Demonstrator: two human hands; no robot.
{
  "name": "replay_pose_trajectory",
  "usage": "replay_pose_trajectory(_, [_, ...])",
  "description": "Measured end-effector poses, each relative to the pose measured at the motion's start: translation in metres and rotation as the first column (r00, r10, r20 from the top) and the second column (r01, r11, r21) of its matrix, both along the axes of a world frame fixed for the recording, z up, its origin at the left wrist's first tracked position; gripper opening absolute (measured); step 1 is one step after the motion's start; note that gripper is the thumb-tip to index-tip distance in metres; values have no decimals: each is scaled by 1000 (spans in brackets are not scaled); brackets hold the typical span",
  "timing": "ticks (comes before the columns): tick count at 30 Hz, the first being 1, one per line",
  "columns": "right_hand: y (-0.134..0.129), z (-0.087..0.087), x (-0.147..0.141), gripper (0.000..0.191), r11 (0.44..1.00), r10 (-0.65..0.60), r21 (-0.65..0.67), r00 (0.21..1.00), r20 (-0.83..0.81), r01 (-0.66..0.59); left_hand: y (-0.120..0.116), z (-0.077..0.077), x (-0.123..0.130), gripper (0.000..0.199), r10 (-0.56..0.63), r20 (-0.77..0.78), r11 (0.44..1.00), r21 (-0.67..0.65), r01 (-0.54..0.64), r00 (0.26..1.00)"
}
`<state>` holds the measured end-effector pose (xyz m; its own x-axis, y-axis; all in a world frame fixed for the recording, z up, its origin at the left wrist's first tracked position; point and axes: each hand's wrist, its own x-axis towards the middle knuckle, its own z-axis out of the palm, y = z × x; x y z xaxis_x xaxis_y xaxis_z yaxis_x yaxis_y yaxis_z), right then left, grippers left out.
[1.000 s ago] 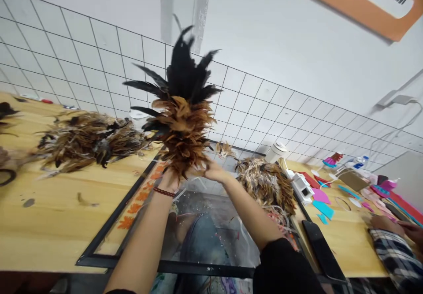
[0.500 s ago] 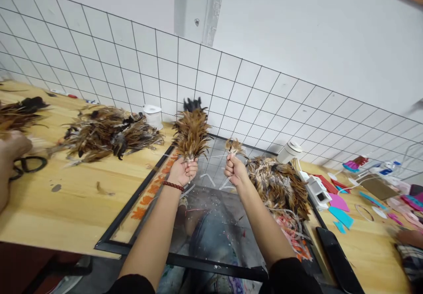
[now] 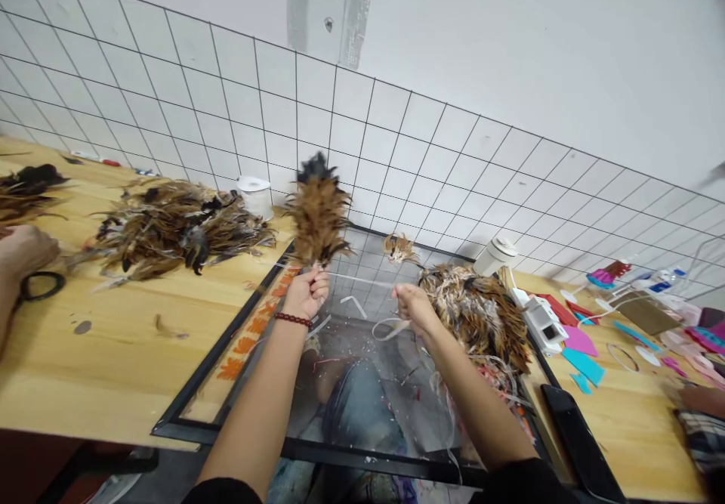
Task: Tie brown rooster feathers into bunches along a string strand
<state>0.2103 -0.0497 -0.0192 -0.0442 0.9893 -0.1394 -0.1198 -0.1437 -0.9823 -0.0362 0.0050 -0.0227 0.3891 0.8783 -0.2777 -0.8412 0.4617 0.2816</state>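
Note:
My left hand [image 3: 309,292], with a red bead bracelet at the wrist, is closed on the base of an upright bundle of brown feathers with black tips [image 3: 318,213]. A thin white ribbon [image 3: 362,280] stretches from that base to my right hand [image 3: 412,306], whose fingers are closed on it. Its loose part curls below and hangs down. Just above my right hand, a small tuft of light brown feathers [image 3: 399,248] lies on the dark-framed glass panel [image 3: 362,398]. A large feather pile [image 3: 479,311] sits right of my right hand.
Another feather pile [image 3: 181,224] and a white roll [image 3: 254,197] are on the left. At the left edge is another person's hand [image 3: 28,251] by black scissors handles [image 3: 42,285]. A power strip [image 3: 544,324], a phone [image 3: 578,440] and coloured cut pieces [image 3: 583,366] are on the right.
My right hand has moved slightly right and down, away from the small tuft, and now pulls the ribbon. The feather bundle in my left hand has shifted slightly left and up.

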Motion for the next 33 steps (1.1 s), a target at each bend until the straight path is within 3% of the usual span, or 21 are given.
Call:
replay_pose_trajectory(3, [-2, -14, 13, 35, 953, 304, -114, 908, 288, -282, 2, 1, 1, 11, 172, -145, 984, -25, -177, 974])
replay_pose_trajectory(5, [14, -12, 23, 29, 916, 401, -229, 790, 464, -331, 2, 2, 4, 15, 252, -268, 964, -13, -265, 930])
replay_pose_trajectory(7, [45, -5, 34, 24, 959, 275, -234, 716, 642, -158, 1, 3, 8, 18, 297, -324, 951, 22, -307, 898])
replay_pose_trajectory(10, [103, 4, 43, 21, 989, -11, -79, 610, 792, 121, -1, 3, 15, 21, 311, -318, 950, 66, -306, 896])
replay_pose_trajectory(13, [148, 3, 38, 17, 974, -141, 21, 524, 840, 227, -2, 2, 17, 22, 314, -327, 949, 73, -308, 891])
replay_pose_trajectory(15, [165, -1, 30, 16, 965, -184, 59, 498, 848, 256, -3, 0, 17, 21, 316, -333, 948, 66, -313, 888])
replay_pose_trajectory(19, [176, -5, 20, 18, 960, -224, 87, 546, 807, 266, -3, -3, 15, 17, 319, -317, 947, 81, -310, 893])
replay_pose_trajectory(23, [164, 5, 23, 19, 984, -154, 37, 720, 677, 175, -3, -4, 19, 17, 360, -336, 932, 95, -349, 871])
replay_pose_trajectory(26, [138, 14, 16, 18, 998, -40, -11, 840, 541, 55, -3, -4, 23, 16, 341, -344, 939, 77, -336, 875])
replay_pose_trajectory(29, [103, 19, -12, 21, 992, 121, 4, 948, 296, -128, -3, -4, 28, 16, 258, -326, 965, 50, -256, 909])
replay_pose_trajectory(31, [84, 20, -38, 22, 972, 212, 68, 967, 140, -223, -4, -4, 31, 22, 207, -308, 978, 35, -206, 929])
replay_pose_trajectory(33, [72, 19, -63, 20, 964, 227, 123, 970, 90, -237, -5, -5, 33, 27, 185, -293, 983, 51, -178, 938])
